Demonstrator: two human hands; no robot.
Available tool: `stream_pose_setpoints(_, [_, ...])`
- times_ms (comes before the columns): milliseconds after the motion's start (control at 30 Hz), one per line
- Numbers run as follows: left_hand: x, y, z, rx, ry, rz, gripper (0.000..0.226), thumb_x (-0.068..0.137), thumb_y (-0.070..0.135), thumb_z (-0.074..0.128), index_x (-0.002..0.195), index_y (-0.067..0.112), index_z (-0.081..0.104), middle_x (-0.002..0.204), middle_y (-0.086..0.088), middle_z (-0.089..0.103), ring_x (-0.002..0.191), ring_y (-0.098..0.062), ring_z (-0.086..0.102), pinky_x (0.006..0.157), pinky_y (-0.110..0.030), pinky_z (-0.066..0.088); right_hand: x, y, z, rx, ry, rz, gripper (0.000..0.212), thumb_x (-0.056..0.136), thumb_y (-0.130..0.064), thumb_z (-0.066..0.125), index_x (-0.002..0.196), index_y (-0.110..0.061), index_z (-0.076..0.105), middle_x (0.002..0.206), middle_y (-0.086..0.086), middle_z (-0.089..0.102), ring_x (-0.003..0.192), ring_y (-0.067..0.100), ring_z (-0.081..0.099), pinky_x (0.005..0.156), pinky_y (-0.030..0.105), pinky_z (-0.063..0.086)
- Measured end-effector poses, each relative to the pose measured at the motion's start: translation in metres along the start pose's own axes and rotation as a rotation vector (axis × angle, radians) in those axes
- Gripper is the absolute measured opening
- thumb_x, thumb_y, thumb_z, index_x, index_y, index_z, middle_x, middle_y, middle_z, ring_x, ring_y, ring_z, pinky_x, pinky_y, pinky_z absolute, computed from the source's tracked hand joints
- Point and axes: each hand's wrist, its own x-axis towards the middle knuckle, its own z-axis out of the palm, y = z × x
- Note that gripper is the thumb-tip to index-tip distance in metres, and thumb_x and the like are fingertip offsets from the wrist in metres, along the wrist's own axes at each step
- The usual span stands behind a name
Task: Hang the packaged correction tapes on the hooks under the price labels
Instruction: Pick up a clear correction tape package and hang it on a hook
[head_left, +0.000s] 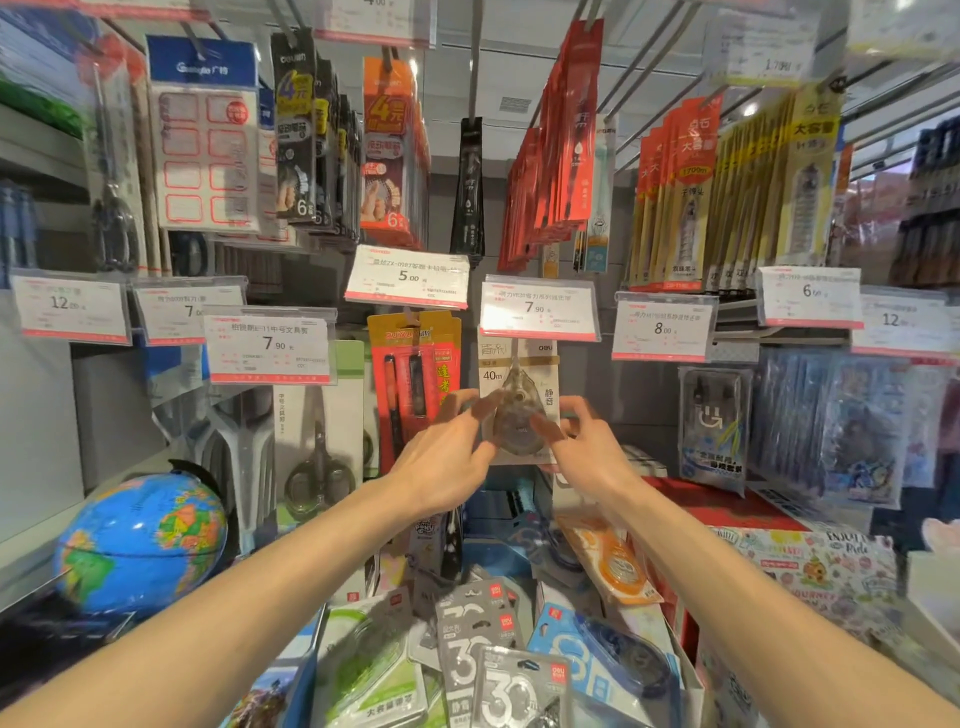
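both hands raised at the display; left hand (451, 451) and right hand (582, 441) each pinch a side of one packaged correction tape (519, 402) — cream card marked 40m, clear dispenser in front; pack upright, its top edge tucked just under the 7.90 price label (537, 310); hook itself hidden behind the label; more packaged tapes (498, 660) lie in a heap below; globe (141, 543) at lower left.
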Motion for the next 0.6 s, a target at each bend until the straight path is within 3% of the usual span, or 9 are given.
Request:
stream_pose_setpoints(67, [0.004,0.003,-0.001,0.025,-0.057,-0.031,0.061,0.102,0.026,0.041,0.156,0.037,0.014,0.160,0.003,0.020,0.081,-0.024,0.071,0.082,-0.045,0.060,0.005,0.000,0.001,-0.027,0.004,0.008,0.041,0.097,-0.045,0.054,0.129,-0.022,0.042,0.089,-0.010,0.061,0.074,0.005,0.062,0.041,0.008,0.041])
stream_pose_setpoints(167, [0.011,0.005,0.003,0.059,-0.147,-0.137,0.048,0.103,0.024,0.040,0.149,0.012,0.034,0.169,0.000,0.005,0.078,-0.026,0.071,0.082,-0.045,0.058,0.010,0.001,0.002,-0.109,-0.008,0.005,0.052,0.096,-0.052,0.049,0.136,-0.021,0.038,0.097,-0.004,0.061,0.069,0.003,0.060,0.041,0.007,0.039])
stream_pose_setpoints(300, [0.017,0.001,0.012,0.084,-0.219,-0.164,0.046,0.103,0.027,0.039,0.142,0.003,0.048,0.168,0.007,-0.016,0.103,-0.026,0.068,0.107,-0.047,0.046,0.017,0.004,0.001,-0.157,-0.005,0.008,0.057,0.096,-0.056,0.046,0.139,-0.021,0.035,0.112,0.004,0.060,0.069,0.005,0.060,0.042,0.008,0.043])
stream_pose_setpoints(367, [0.016,0.001,0.012,0.073,-0.216,-0.150,0.047,0.103,0.028,0.039,0.143,0.005,0.047,0.168,0.008,-0.015,0.118,-0.029,0.063,0.115,-0.049,0.039,0.018,0.006,0.002,-0.164,-0.001,0.013,0.055,0.096,-0.055,0.047,0.138,-0.021,0.036,0.110,0.002,0.060,0.070,0.007,0.061,0.044,0.009,0.045])
stream_pose_setpoints(433, [0.012,0.000,0.012,0.059,-0.193,-0.117,0.049,0.103,0.029,0.039,0.148,0.010,0.041,0.169,0.006,-0.011,0.120,-0.032,0.063,0.116,-0.050,0.038,0.017,0.007,0.001,-0.148,0.013,0.022,0.053,0.096,-0.053,0.050,0.135,-0.019,0.039,0.096,-0.004,0.060,0.074,0.011,0.063,0.048,0.011,0.049])
stream_pose_setpoints(500, [0.006,-0.001,0.012,0.048,-0.170,-0.084,0.047,0.102,0.031,0.040,0.146,0.012,0.042,0.170,0.001,0.000,0.121,-0.036,0.062,0.111,-0.051,0.042,0.018,0.011,0.001,-0.112,0.027,0.022,0.057,0.095,-0.052,0.055,0.137,-0.016,0.042,0.088,-0.010,0.058,0.090,0.019,0.066,0.076,0.026,0.059])
stream_pose_setpoints(533, [0.001,-0.003,0.012,0.046,-0.156,-0.072,0.045,0.102,0.033,0.041,0.141,0.010,0.047,0.168,-0.003,0.010,0.120,-0.037,0.061,0.108,-0.051,0.045,0.018,0.012,0.000,-0.096,0.035,0.036,0.060,0.094,-0.050,0.058,0.140,-0.014,0.041,0.090,-0.009,0.059,0.097,0.021,0.066,0.088,0.035,0.057])
stream_pose_setpoints(600, [-0.013,-0.008,0.011,0.043,-0.126,-0.044,0.045,0.102,0.038,0.043,0.140,0.014,0.047,0.160,-0.008,0.031,0.120,-0.035,0.058,0.103,-0.051,0.047,0.015,0.014,-0.003,-0.117,0.037,0.078,0.058,0.096,-0.042,0.061,0.143,-0.015,0.041,0.099,-0.005,0.061,0.098,0.015,0.062,0.092,0.034,0.051])
